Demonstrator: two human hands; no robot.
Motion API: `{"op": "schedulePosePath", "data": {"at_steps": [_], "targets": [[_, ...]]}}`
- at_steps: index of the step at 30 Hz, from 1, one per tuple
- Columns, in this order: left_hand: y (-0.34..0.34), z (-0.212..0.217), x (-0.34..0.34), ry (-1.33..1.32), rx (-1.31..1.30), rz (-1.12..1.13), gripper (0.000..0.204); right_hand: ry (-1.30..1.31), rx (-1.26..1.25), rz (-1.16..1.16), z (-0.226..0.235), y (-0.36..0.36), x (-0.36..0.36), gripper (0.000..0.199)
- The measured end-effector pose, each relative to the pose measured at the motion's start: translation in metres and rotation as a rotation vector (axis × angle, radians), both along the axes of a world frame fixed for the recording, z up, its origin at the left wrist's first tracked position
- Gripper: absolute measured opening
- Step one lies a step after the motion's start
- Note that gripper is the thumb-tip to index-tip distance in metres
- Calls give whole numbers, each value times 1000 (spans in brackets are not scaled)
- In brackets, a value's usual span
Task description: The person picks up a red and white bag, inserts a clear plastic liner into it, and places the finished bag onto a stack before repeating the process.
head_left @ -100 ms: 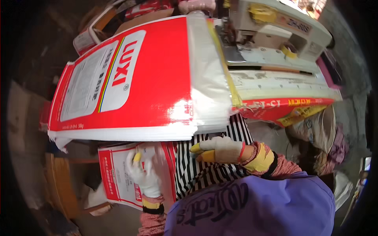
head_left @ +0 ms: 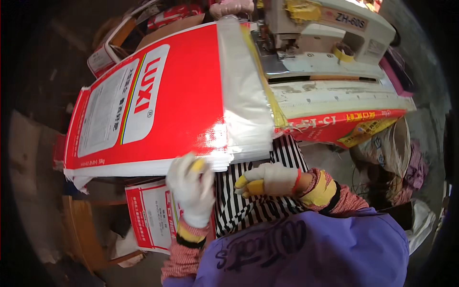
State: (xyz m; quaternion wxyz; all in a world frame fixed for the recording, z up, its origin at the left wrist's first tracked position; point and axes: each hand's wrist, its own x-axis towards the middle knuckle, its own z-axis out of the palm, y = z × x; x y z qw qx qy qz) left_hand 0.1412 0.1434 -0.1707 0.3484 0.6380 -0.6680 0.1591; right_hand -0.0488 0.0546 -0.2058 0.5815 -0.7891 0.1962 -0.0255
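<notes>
A stack of red and white printed woven bags (head_left: 191,86) lies on the table, with clear plastic liner (head_left: 244,105) showing at its right end. My left hand (head_left: 191,191), in a white glove with yellow on a fingertip, is raised at the stack's front edge. Its fingers are blurred but look apart, with nothing seen in them. Over the black-and-white striped cloth (head_left: 234,210) on my lap hovers my right hand (head_left: 272,180), gloved in white with yellow fingertips. Its fingers are loosely bent and nothing shows in them.
A white sewing machine (head_left: 330,28) stands at the far right, a roll of yellow tape (head_left: 343,51) on its bed. A red and yellow sack (head_left: 344,126) hangs off the front. Below the stack is another printed bag (head_left: 148,215), near a wooden stool (head_left: 81,234).
My left hand has moved up and right, from over the lower bag to the stack's front edge. My right hand's fingers have bent slightly. The view has shifted a little.
</notes>
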Motion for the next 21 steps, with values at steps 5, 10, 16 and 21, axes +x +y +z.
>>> {"op": "schedulePosePath", "data": {"at_steps": [5,10,16,21], "targets": [[-78,8,-38,-243,410,9,20,-59,431,-221,20,-6,-27,20],[-100,0,-9,-99,395,-28,17,-410,589,-760,30,-36,-30,19],[-106,30,-8,386,576,-8,17,15,-95,-749,58,-95,-4,32],[-107,30,-7,285,524,-11,17,-108,464,-803,35,-134,29,38]]}}
